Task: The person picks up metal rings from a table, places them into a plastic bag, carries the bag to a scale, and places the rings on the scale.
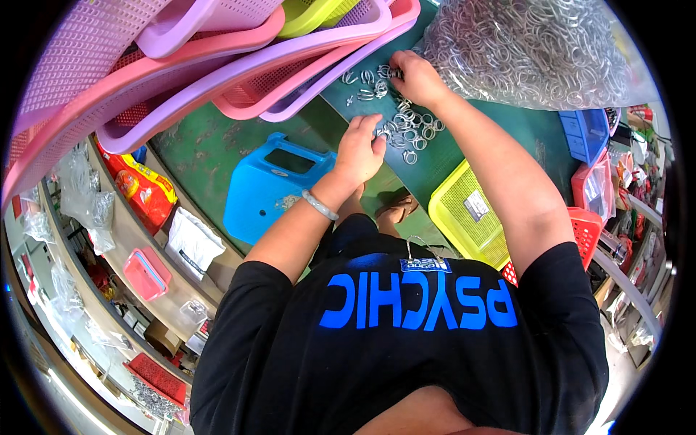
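Observation:
Small silvery metal rings [410, 132] lie loose in a pile on the dark green tabletop [500, 134]. My right hand [419, 80] is at the far side of the pile, its fingers closed on some of the metal rings, mostly hidden under the fingertips. At the near left of the pile is my left hand [360, 148], fingers stretched forward and thumb apart, with nothing seen in it. Its fingertips are close to the nearest rings; whether they touch cannot be told. Behind my right hand lies a large clear plastic bag [533, 54] full of similar rings.
Nested pink and purple plastic baskets [239, 54] crowd the far left. A blue plastic stool [272, 192] stands below the table edge. A yellow-green basket [471, 210] is under my right forearm. Blue bins [583, 134] stand at right, and shelves with packages line the left.

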Demonstrator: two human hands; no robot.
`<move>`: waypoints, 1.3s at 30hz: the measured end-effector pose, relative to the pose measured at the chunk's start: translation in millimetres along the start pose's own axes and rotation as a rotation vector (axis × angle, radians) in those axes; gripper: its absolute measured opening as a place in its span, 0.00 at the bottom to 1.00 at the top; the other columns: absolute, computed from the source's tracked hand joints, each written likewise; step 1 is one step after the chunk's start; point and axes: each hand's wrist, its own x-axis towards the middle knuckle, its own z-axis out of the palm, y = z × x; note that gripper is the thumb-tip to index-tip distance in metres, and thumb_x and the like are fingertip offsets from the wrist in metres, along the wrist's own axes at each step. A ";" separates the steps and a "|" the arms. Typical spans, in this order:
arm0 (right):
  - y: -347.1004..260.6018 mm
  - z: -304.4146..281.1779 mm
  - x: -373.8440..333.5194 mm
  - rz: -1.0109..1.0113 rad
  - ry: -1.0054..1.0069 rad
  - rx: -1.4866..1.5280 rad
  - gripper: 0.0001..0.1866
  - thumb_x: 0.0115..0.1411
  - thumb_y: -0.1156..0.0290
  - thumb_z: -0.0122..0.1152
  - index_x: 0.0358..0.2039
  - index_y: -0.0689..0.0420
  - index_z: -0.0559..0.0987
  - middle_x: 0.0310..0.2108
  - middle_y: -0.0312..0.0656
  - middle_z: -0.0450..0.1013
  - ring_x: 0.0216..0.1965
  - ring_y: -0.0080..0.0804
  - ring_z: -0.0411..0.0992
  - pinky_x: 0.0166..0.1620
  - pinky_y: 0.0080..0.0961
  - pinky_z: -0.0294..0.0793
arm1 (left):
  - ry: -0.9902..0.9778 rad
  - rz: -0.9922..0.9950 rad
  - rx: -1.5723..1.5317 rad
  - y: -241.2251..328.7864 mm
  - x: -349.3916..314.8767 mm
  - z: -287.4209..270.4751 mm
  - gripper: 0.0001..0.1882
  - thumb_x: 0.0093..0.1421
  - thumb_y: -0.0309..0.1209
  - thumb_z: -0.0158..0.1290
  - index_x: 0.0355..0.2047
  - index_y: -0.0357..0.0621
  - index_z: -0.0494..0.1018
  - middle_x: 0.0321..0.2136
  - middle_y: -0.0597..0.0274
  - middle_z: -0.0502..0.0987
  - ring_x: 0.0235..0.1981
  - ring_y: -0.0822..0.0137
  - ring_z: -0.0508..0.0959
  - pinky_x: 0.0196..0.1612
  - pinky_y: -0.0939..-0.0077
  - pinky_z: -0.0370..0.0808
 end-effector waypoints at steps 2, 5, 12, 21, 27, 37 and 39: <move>-0.4 -0.1 -0.3 -0.006 0.002 0.000 0.14 0.40 0.77 0.57 0.31 0.61 0.69 0.30 0.51 0.67 0.34 0.49 0.67 0.38 0.36 0.68 | -0.003 -0.009 -0.010 -0.1 0.1 -0.3 0.19 0.46 0.23 0.49 0.41 0.39 0.65 0.34 0.51 0.68 0.25 0.57 0.72 0.31 0.67 0.70; 0.8 -0.2 -0.3 -0.021 0.015 0.007 0.14 0.40 0.76 0.57 0.31 0.60 0.69 0.30 0.51 0.67 0.34 0.49 0.67 0.38 0.36 0.68 | 0.000 -0.005 -0.006 -1.7 0.6 -0.1 0.19 0.46 0.23 0.49 0.41 0.39 0.65 0.34 0.50 0.68 0.25 0.57 0.72 0.31 0.68 0.71; -8.5 -4.3 -3.3 -0.066 -0.042 -0.044 0.22 0.38 0.78 0.55 0.39 0.56 0.71 0.38 0.49 0.64 0.41 0.48 0.64 0.43 0.33 0.66 | 0.003 -0.031 -0.023 -0.8 -0.6 0.0 0.18 0.46 0.23 0.49 0.41 0.39 0.65 0.34 0.50 0.68 0.25 0.57 0.72 0.31 0.68 0.71; -7.8 -1.2 -4.8 -0.156 0.024 -0.093 0.11 0.42 0.72 0.57 0.30 0.53 0.77 0.41 0.45 0.65 0.42 0.45 0.63 0.46 0.32 0.64 | 0.016 -0.008 -0.019 -1.0 -1.6 0.3 0.19 0.46 0.23 0.49 0.41 0.38 0.65 0.34 0.49 0.68 0.25 0.57 0.73 0.31 0.68 0.71; 0.6 3.8 -3.8 -0.142 0.073 -0.052 0.08 0.42 0.74 0.55 0.27 0.55 0.77 0.36 0.43 0.68 0.39 0.44 0.65 0.43 0.32 0.67 | 0.041 0.033 0.025 -3.8 -2.0 2.1 0.19 0.47 0.21 0.50 0.42 0.39 0.66 0.32 0.55 0.68 0.24 0.67 0.71 0.27 0.78 0.72; -22.1 -3.9 -4.8 -0.166 -0.018 -0.079 0.24 0.37 0.77 0.55 0.40 0.54 0.71 0.45 0.47 0.63 0.47 0.50 0.58 0.50 0.37 0.61 | 0.033 0.005 -0.031 -0.9 -2.3 0.7 0.18 0.45 0.22 0.49 0.40 0.37 0.65 0.34 0.50 0.68 0.24 0.57 0.73 0.31 0.68 0.71; -27.7 -2.8 -8.5 -0.197 -0.050 -0.136 0.26 0.37 0.77 0.56 0.42 0.53 0.70 0.47 0.46 0.61 0.49 0.50 0.57 0.51 0.38 0.60 | 0.034 0.010 -0.030 -1.6 -2.1 1.2 0.18 0.45 0.22 0.49 0.40 0.37 0.65 0.34 0.50 0.68 0.24 0.57 0.73 0.31 0.68 0.71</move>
